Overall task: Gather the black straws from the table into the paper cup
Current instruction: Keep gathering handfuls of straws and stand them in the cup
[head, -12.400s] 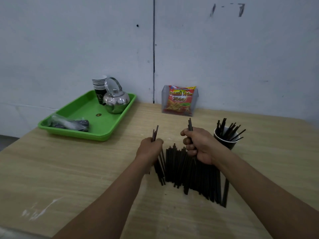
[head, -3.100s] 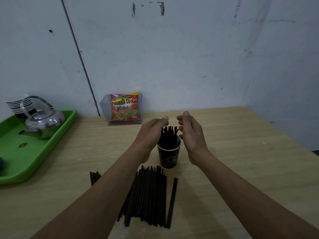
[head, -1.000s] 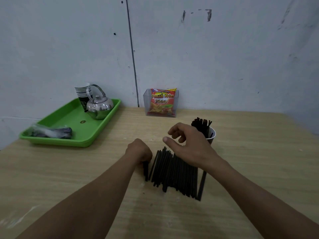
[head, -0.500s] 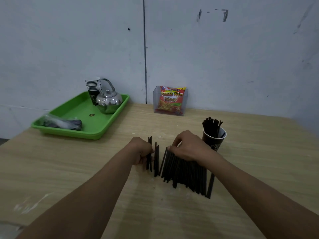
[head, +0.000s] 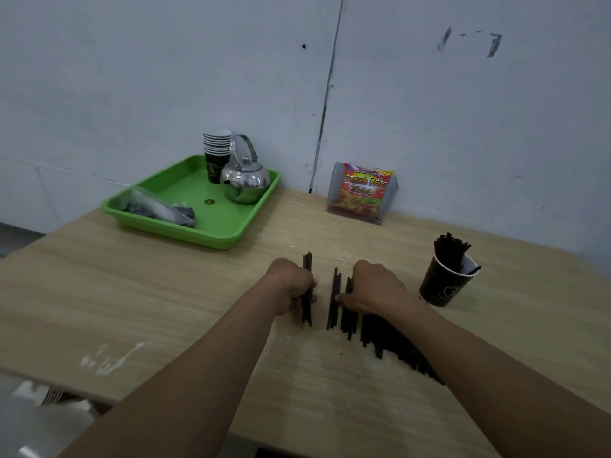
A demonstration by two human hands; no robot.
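Observation:
A row of black straws [head: 370, 328] lies on the wooden table [head: 165, 292], partly hidden under my right forearm. My left hand [head: 292, 287] is closed around a small bundle of straws [head: 307, 312] at the left of the row. My right hand [head: 373, 287] rests palm down on the far ends of the row, fingers curled over a few straws. The dark paper cup [head: 444, 285] stands to the right of my right hand, with a bunch of black straws [head: 449, 251] upright in it.
A green tray [head: 205, 233] at the back left holds a steel kettle [head: 246, 181], a stack of paper cups [head: 216, 152] and a plastic bag [head: 158, 209]. A clear holder with a snack packet [head: 362, 193] stands against the wall.
Both hands have come back from the cup to the straws on the table. My left hand has closed on a small bundle, and my right hand has settled onto the row.

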